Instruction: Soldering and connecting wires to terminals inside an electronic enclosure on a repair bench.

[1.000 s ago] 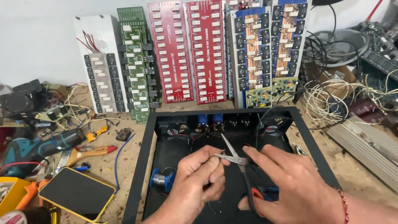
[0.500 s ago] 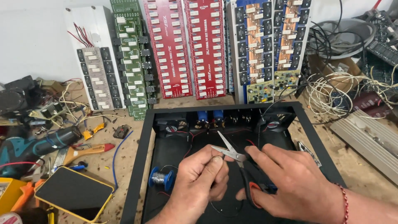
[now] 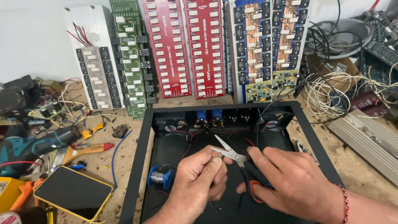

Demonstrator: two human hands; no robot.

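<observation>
Small steel scissors with black-and-red handles (image 3: 232, 155): held in the right hand (image 3: 290, 182), fingers closed through the handle loops, blades parted and pointing toward 10 o'clock over the black metal chassis box (image 3: 137, 166). Blades look bright and short, tips fine. The left hand (image 3: 199, 182) pinches shut on a thin black wire (image 3: 226, 209), thumb and forefinger right at the blade mouth; the wire loops down toward 6 o'clock. Risk, as I judge it: the fingertips sit so near the cutting edges that a quick snip could nick skin, or a slack wire could slip out of the pinch. Blue spool of solder wire (image 3: 160, 178) lies at 9 o'clock inside the box; red circuit boards (image 3: 186, 45) stand at 12 o'clock.
</observation>
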